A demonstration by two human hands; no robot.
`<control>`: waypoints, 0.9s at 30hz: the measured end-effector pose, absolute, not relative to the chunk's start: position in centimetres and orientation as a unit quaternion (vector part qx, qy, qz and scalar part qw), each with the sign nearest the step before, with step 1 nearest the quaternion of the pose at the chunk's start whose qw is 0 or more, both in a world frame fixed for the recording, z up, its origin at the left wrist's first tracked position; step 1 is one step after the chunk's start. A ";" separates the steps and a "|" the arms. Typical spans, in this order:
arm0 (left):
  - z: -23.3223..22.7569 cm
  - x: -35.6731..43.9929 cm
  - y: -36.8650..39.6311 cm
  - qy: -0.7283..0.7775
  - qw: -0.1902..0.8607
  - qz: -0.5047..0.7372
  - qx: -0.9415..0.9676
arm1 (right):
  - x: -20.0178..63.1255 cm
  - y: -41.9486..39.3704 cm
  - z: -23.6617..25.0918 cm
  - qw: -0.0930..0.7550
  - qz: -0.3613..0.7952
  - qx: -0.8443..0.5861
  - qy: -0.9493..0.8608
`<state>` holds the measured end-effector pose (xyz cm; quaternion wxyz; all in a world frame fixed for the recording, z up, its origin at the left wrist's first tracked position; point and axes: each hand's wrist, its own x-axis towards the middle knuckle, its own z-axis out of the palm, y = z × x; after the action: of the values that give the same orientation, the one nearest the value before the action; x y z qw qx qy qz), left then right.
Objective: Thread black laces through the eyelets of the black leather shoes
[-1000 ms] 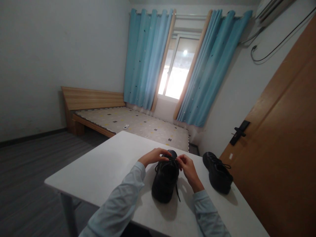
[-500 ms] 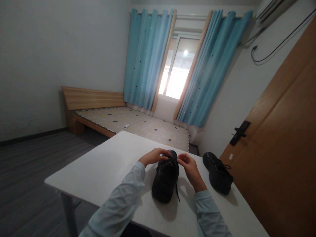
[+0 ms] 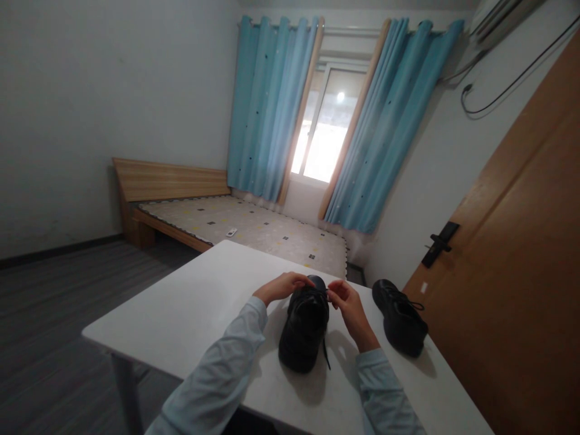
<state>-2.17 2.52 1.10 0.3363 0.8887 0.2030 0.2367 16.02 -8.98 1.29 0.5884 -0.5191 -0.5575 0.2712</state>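
1. Hands at the laces: left hand point(image 3: 277, 287) curls over the toe end of the black shoe point(image 3: 303, 332), fingers closed on a lace; right hand point(image 3: 348, 307) pinches the lace point(image 3: 324, 295) at the other side.
2. Shoe stands on the white table point(image 3: 190, 308), heel toward the person, one lace end point(image 3: 325, 353) trailing down its side.
3. Second black shoe point(image 3: 399, 316) lies well apart, at the right.
4. Bed point(image 3: 244, 226), blue curtains point(image 3: 272, 109) and wooden door point(image 3: 512, 260) beyond.

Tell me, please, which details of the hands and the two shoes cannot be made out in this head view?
- Left hand: its fingertips are hidden behind the near shoe.
- Right hand: whether it pinches the lace is too small and dark to tell.
- Far shoe: its knot is too dark to read.
- Table: its near edge is cut off by the picture's bottom.
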 end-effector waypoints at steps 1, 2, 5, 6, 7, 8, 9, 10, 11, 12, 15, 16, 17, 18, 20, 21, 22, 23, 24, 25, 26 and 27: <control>1.1 -2.2 2.5 0.206 0.336 0.236 0.888 | 16.1 -9.0 1.3 0.584 0.266 -0.524 -0.561; 1.1 -2.1 2.5 0.209 0.337 0.235 0.887 | 16.2 -9.0 1.3 0.578 0.259 -0.529 -0.565; 1.1 -2.1 2.5 0.215 0.340 0.233 0.885 | 16.4 -9.0 1.4 0.554 0.238 -0.542 -0.585; 1.1 -2.0 2.5 0.216 0.340 0.233 0.885 | 16.5 -9.0 1.4 0.546 0.229 -0.544 -0.594; 1.1 -2.0 2.6 0.215 0.340 0.234 0.885 | 16.6 -9.0 1.4 0.538 0.220 -0.546 -0.603; 1.0 -2.0 2.6 0.214 0.340 0.234 0.885 | 16.6 -9.1 1.5 0.532 0.213 -0.547 -0.611; 1.0 -2.0 2.6 0.213 0.341 0.234 0.885 | 16.7 -9.1 1.5 0.525 0.209 -0.547 -0.617; 0.9 -2.0 2.6 0.212 0.341 0.234 0.885 | 16.8 -9.1 1.5 0.519 0.209 -0.548 -0.622; 0.9 -2.0 2.6 0.211 0.342 0.234 0.885 | 16.8 -9.2 1.6 0.511 0.210 -0.550 -0.626; 0.9 -2.1 2.6 0.212 0.341 0.233 0.886 | 16.9 -9.3 1.6 0.503 0.212 -0.552 -0.631; 1.0 -2.2 2.6 0.217 0.334 0.229 0.888 | 17.1 -9.5 1.9 0.471 0.196 -0.561 -0.652; 1.1 -2.2 2.6 0.217 0.331 0.227 0.889 | 17.2 -9.6 2.0 0.460 0.180 -0.564 -0.661; 1.1 -2.2 2.6 0.217 0.329 0.226 0.891 | 17.3 -9.7 2.1 0.452 0.162 -0.568 -0.668; 1.1 -2.2 2.5 0.217 0.328 0.226 0.891 | 17.4 -9.7 2.2 0.446 0.143 -0.572 -0.673; 1.2 -2.2 2.5 0.215 0.326 0.225 0.893 | 17.4 -9.7 2.3 0.439 0.111 -0.579 -0.678; 1.2 -2.2 2.4 0.210 0.327 0.226 0.893 | 17.5 -9.7 2.4 0.438 0.101 -0.580 -0.680; 1.3 -2.2 2.4 0.202 0.331 0.229 0.893 | 17.5 -9.8 2.4 0.437 0.095 -0.579 -0.682; 1.3 -2.2 2.3 0.194 0.340 0.234 0.890 | 17.5 -9.8 2.4 0.434 0.092 -0.577 -0.686; 1.4 -2.3 2.3 0.189 0.354 0.240 0.884 | 17.5 -9.8 2.4 0.432 0.093 -0.573 -0.690; 1.4 -2.3 2.3 0.189 0.371 0.247 0.875 | 17.5 -9.9 2.4 0.429 0.098 -0.570 -0.694; 1.5 -2.5 2.3 0.198 0.388 0.253 0.864 | 17.5 -9.9 2.4 0.428 0.105 -0.566 -0.697; 1.5 -2.6 2.3 0.214 0.399 0.257 0.854 | 17.6 -10.0 2.4 0.427 0.113 -0.563 -0.699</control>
<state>-2.60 2.30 1.49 0.3993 0.8538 0.2138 0.2567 17.57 -9.98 2.37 0.4269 -0.5631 -0.6985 0.1126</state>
